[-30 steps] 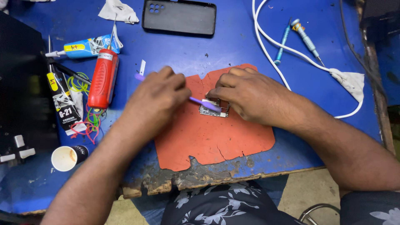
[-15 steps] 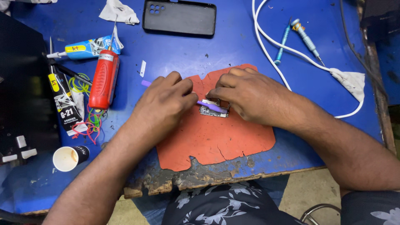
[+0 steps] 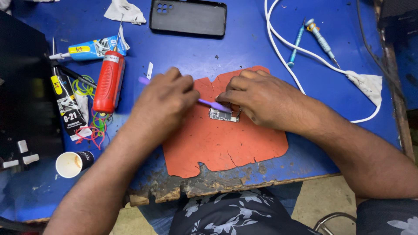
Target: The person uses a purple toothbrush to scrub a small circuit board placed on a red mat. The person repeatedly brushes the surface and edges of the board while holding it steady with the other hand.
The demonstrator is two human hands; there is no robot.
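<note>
A small circuit board (image 3: 224,115) lies on an orange mat (image 3: 222,139) on the blue table. My right hand (image 3: 257,98) rests over the board's far edge and pins it down with its fingertips. My left hand (image 3: 163,104) grips a thin purple tool (image 3: 211,104), whose tip touches the board's top edge. The tool's rear end pokes out behind my knuckles at the left.
A red canister (image 3: 109,80), glue tubes (image 3: 87,48) and coloured wires (image 3: 93,124) lie at the left. A small white cup (image 3: 69,164) stands near the front left. A black phone case (image 3: 188,17), a white cable (image 3: 287,43), two screwdrivers (image 3: 320,39) and crumpled tissue (image 3: 368,85) lie beyond.
My left hand has shifted slightly while working the purple tool at the board. My right hand has stayed on the board.
</note>
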